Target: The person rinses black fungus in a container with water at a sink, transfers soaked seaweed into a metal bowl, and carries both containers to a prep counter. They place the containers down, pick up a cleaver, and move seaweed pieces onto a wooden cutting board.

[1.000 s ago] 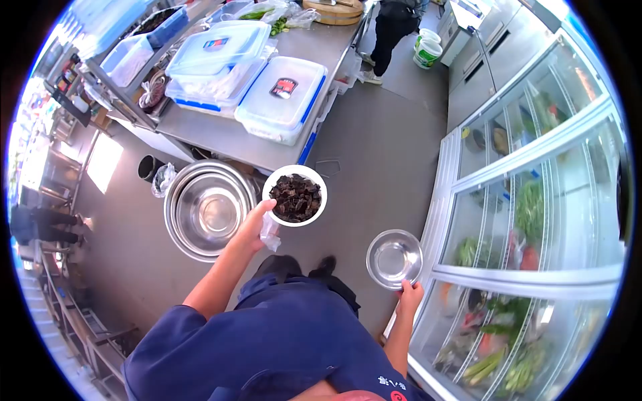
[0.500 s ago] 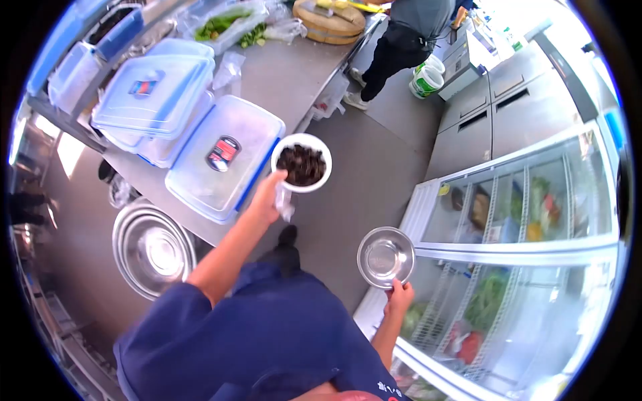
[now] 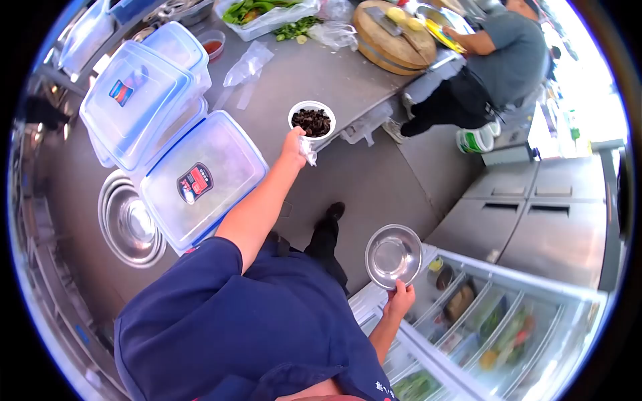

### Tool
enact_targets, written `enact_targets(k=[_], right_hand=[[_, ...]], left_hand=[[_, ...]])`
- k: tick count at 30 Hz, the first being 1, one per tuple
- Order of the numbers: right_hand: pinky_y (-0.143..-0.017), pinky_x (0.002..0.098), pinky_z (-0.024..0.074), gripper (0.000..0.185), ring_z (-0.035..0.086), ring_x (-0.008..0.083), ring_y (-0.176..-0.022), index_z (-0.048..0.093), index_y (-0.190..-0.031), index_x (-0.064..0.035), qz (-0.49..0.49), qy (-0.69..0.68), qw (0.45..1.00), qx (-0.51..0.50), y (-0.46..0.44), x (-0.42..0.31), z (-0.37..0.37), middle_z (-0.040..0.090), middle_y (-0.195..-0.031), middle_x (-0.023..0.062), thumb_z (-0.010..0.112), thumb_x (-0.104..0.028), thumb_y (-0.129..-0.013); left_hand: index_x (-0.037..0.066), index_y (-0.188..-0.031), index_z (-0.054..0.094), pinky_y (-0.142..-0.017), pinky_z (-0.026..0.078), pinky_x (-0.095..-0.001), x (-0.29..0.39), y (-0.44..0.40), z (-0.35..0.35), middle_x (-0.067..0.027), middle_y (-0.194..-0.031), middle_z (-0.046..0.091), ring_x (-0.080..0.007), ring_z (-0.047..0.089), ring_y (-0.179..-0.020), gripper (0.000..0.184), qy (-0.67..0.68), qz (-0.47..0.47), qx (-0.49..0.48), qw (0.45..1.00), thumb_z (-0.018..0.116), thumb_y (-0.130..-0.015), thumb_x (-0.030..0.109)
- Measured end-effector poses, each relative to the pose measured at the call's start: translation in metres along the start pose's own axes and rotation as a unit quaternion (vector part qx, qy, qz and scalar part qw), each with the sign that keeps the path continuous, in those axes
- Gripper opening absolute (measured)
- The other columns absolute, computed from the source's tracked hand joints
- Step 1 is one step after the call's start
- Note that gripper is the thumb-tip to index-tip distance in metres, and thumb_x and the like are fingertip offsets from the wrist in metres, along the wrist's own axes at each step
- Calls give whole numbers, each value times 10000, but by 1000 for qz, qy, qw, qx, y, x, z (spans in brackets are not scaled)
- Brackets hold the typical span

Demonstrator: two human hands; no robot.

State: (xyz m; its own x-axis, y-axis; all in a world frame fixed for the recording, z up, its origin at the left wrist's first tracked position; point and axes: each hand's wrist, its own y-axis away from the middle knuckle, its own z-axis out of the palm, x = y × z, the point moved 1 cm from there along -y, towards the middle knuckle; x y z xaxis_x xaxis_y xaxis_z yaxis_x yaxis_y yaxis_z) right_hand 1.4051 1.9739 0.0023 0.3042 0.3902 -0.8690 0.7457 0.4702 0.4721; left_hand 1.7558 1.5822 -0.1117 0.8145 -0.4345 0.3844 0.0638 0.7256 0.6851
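My left hand (image 3: pixel 294 146) is closed on the rim of a white bowl (image 3: pixel 311 140) filled with dark, crinkled pieces (image 3: pixel 311 122); a scrap of clear plastic (image 3: pixel 308 152) hangs beside the fingers. The bowl is over the edge of the steel worktable (image 3: pixel 321 73). At the lower right, my right hand (image 3: pixel 400 300) grips a shiny metal bowl (image 3: pixel 393 256) by its near rim, and nothing shows inside it. Left of my left forearm lies a lidded plastic box (image 3: pixel 224 160), with stacked clear boxes (image 3: pixel 134 100) beyond.
Greens in a bag (image 3: pixel 267 17) and a round chopping block (image 3: pixel 388 40) stand on the table. A person (image 3: pixel 505 63) works beyond it. Nested metal basins (image 3: pixel 134 224) sit low at left. A glass-door fridge (image 3: pixel 495 321) and steel cabinets (image 3: pixel 548 227) are at right.
The view has moved forward along the table and turned. My left hand has carried the white bowl up to the table's edge. My right hand still holds the metal bowl.
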Motion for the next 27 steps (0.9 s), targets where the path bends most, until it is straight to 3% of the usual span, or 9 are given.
enact_targets(k=[3, 8, 13, 15, 18, 20, 21, 24, 27], right_hand=[[-606, 278, 579, 119, 644, 127, -720, 629, -972, -6, 17, 21, 998, -63, -82, -34, 47, 663, -892, 54, 646, -5, -854], [-551, 233, 453, 47, 551, 74, -651, 636, -919, -45, -11, 141, 971, -191, -200, -101, 127, 618, -822, -1, 651, -55, -876], [-563, 224, 447, 55, 546, 64, -664, 654, -920, -41, -85, 232, 909, -336, -260, -164, 236, 614, -792, -9, 662, -74, -877], [-570, 227, 445, 66, 543, 66, -665, 657, -925, -34, -91, 241, 887, -384, -267, -168, 278, 615, -794, -7, 664, -77, -876], [-588, 235, 440, 85, 537, 67, -668, 661, -931, -20, -108, 246, 844, -465, -238, -176, 333, 617, -801, -4, 665, -82, -874], [-595, 253, 452, 102, 536, 74, -656, 664, -932, -7, -121, 255, 802, -527, -209, -173, 356, 617, -792, 3, 672, -87, -869], [-592, 266, 467, 112, 539, 80, -644, 666, -931, -1, -125, 259, 780, -555, -194, -169, 363, 617, -778, 8, 680, -90, -865], [-589, 246, 474, 117, 559, 67, -659, 670, -941, -1, -128, 262, 713, -638, -129, -160, 370, 630, -781, 3, 682, -93, -870], [-601, 236, 453, 107, 547, 61, -664, 666, -943, -8, -110, 269, 640, -711, -58, -145, 363, 627, -783, -6, 677, -94, -880]], left_hand=[[55, -1005, 579, -688, 472, -467, 15, -52, 2, -116, -966, 650, -288, 638, -843, 304, -2, 65, 33, 997, 609, -730, 182], [19, -1139, 597, -756, 545, -502, 42, -94, 8, -148, -1060, 682, -281, 672, -920, 263, 18, 113, 116, 987, 620, -968, 218], [-10, -1170, 600, -681, 572, -395, 36, -13, 33, -125, -1001, 691, -260, 707, -880, 294, -33, 216, 269, 938, 687, -911, 99], [21, -1071, 654, -661, 547, -345, 15, 29, 31, -70, -892, 672, -199, 685, -835, 188, -180, 268, 241, 915, 686, -924, 134], [30, -1010, 682, -662, 521, -296, -19, 97, 37, -44, -838, 646, -137, 635, -777, 182, -239, 258, 192, 916, 708, -922, 187], [29, -1088, 665, -652, 493, -253, -27, 153, 60, -21, -878, 637, -97, 584, -733, 254, -357, 150, 153, 909, 725, -916, 206], [29, -1088, 665, -652, 493, -253, -33, 171, 59, -21, -878, 637, -97, 584, -733, 254, -349, 149, 160, 911, 725, -916, 206], [27, -1089, 660, -643, 476, -247, -48, 223, 43, 6, -827, 625, -59, 559, -723, 295, -318, 251, 174, 898, 741, -920, 255], [25, -1049, 660, -646, 478, -241, -59, 281, -1, 11, -811, 624, -57, 561, -713, 254, -274, 278, 221, 894, 731, -933, 239]])
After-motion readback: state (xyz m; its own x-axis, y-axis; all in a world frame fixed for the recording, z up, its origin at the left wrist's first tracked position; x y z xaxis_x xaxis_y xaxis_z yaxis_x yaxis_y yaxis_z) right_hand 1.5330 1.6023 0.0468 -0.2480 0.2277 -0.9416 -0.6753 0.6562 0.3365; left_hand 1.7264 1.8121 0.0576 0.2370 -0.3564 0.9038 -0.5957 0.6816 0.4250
